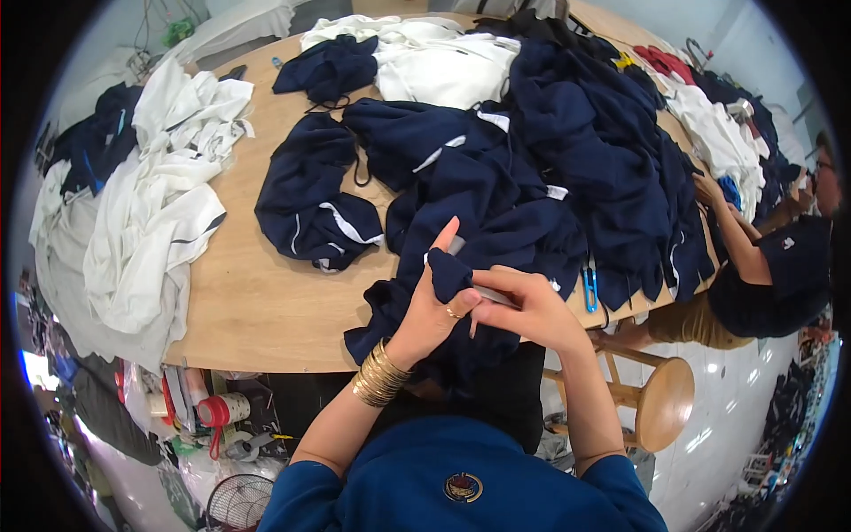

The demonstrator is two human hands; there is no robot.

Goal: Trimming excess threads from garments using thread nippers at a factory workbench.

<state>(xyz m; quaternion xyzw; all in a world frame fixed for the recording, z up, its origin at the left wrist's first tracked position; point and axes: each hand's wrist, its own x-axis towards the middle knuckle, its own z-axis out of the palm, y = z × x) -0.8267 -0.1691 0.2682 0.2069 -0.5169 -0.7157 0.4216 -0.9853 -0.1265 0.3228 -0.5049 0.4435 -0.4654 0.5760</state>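
My left hand (433, 315), with gold bangles at the wrist and a ring, is closed on a bunched edge of a navy garment (450, 274). One of its fingers points up beside the cloth. Close against it, my right hand (530, 306) pinches a slim grey object (496, 296), whose kind I cannot make out. The rest of the navy cloth (479, 199) spreads over the table ahead of both hands, with white trim pieces showing. Blue-handled thread snips (590, 287) lie near the table edge, right of my right hand.
Wooden table (257, 310); white garments (164, 195) hang over its left side. A folded navy piece (306, 191) and a white heap (443, 66) lie farther back. A co-worker (771, 266) handles cloth at the right, near a wooden stool (667, 403). Below left stands a red flask (223, 410).
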